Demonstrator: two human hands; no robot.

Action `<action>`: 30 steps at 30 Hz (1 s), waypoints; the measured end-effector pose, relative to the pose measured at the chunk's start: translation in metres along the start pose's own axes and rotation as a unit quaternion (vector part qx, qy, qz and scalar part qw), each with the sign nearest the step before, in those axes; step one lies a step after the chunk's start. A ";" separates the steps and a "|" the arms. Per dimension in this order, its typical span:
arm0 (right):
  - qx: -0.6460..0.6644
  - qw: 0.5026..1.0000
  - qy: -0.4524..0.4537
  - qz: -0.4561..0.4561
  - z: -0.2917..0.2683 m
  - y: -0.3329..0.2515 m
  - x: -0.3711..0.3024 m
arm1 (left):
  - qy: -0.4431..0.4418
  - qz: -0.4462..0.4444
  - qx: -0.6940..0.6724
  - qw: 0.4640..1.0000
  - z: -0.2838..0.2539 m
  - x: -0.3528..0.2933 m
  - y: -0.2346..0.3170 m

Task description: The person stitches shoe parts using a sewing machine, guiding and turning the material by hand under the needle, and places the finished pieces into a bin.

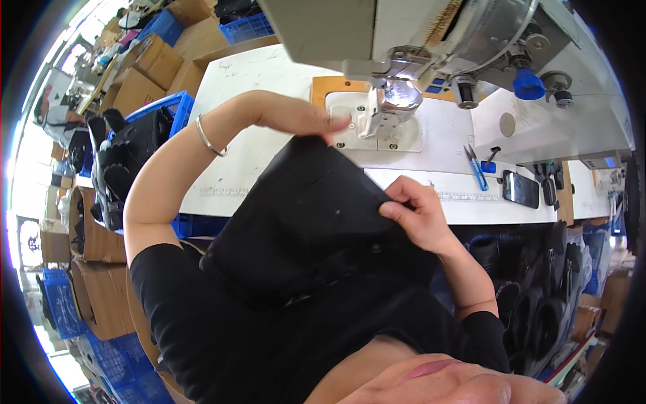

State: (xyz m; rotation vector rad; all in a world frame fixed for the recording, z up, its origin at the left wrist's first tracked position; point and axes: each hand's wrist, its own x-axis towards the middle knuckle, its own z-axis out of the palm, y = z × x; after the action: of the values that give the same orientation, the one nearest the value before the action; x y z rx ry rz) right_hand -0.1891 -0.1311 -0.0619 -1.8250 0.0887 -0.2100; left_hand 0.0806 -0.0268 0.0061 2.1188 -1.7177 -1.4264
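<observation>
A large piece of black material (296, 209), fabric or leather-like, is spread between my hands in front of my body. My left hand (306, 120), with a silver bangle on its wrist, is closed on the upper corner, close to the sewing machine's needle plate (346, 111). The fingers under that corner are partly hidden. On the right, my right hand (417, 210) pinches the edge of the same piece between thumb and fingers. Above the plate stands the head of the sewing machine (397, 101), apart from the material. The lower part of the piece blends into my black shirt.
On the white table (235, 87), blue thread snips (478, 168), a small blue-and-black tool (490, 163) and a phone (520, 188) lie to the right. A blue crate (178, 111) of black pieces stands at left. Several dark pieces (538, 289) hang below the table's right side.
</observation>
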 end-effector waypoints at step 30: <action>0.319 0.884 0.335 -0.073 0.048 0.064 0.033 | 0.462 -0.086 0.569 0.675 0.114 -0.064 -0.023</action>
State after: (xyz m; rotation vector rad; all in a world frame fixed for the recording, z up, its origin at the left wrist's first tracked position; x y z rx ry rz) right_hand -0.1449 -0.1083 -0.1321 -1.0348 0.3267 -0.8711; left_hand 0.0235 0.0869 -0.0332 2.5952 -1.9744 1.1172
